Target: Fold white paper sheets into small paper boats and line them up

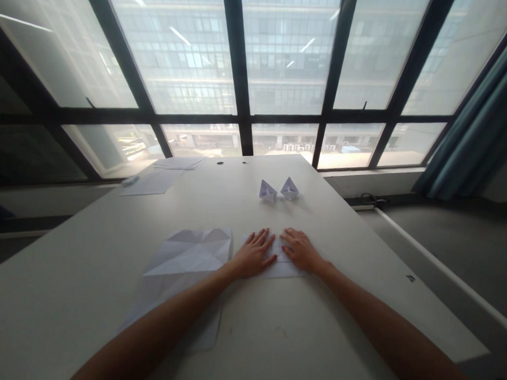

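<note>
A folded sheet of white paper [281,267] lies flat on the white table, partly covered by both hands. My left hand [255,254] rests palm down on its left part, fingers stretched out and spread. My right hand [300,249] lies flat on the right part, its fingers pointing forward and to the left. A narrow strip of the paper shows between the hands. Left of them is a creased, unfolded white sheet [187,254], partly hidden under my left forearm. Beyond the hands stand two small folded paper boats [268,192], side by side.
Several flat white sheets [153,181] lie at the table's far left. The white table [335,328] reaches toward a wall of black-framed windows [284,57]. A blue curtain [470,121] hangs on the right, and a white bar [435,259] runs beside the table's right edge.
</note>
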A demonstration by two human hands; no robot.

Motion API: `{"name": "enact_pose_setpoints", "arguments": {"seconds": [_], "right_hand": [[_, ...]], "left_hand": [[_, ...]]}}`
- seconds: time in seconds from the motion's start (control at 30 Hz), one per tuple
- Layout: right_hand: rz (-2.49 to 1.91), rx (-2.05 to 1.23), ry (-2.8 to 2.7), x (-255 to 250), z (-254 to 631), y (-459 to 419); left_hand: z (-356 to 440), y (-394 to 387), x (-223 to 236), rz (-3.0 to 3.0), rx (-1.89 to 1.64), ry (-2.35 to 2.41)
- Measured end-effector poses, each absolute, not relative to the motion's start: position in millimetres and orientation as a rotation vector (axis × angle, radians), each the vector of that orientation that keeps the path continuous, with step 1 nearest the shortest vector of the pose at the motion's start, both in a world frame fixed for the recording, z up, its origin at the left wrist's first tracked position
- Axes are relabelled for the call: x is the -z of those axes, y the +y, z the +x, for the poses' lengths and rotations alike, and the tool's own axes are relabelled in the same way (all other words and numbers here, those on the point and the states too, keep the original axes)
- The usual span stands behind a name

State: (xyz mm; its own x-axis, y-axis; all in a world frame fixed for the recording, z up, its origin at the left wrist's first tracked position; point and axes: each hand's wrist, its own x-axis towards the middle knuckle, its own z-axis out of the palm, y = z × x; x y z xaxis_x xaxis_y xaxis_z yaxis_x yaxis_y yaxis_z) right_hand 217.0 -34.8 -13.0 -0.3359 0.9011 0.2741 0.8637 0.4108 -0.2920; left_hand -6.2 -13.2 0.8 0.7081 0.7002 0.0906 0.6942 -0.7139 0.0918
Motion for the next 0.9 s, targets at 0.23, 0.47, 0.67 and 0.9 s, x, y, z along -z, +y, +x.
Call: {"name": "enact_pose_setpoints", "arguments": {"seconds": [0.23, 0.47, 0.67, 0.9], "right_hand": [[-1.508, -0.142, -2.278, 13.1, 217.3, -35.0], [-1.501, -0.135, -2.283, 13.4, 217.7, -34.1], [-1.503, -0.129, -2.282, 11.0, 217.2, -35.4], [-1.504, -0.131, -2.286, 10.5, 216.6, -35.4]], "left_hand": [[-6.3, -13.4, 0.3, 2.861, -0.187, 1.161], [-5.8, -13.3, -1.3, 2.853, -0.178, 1.163], [-5.9, -13.9, -2.5, 2.846, -0.18, 1.166], [-5.6, -14.1, -1.7, 2.843, -0.203, 1.184]]}}
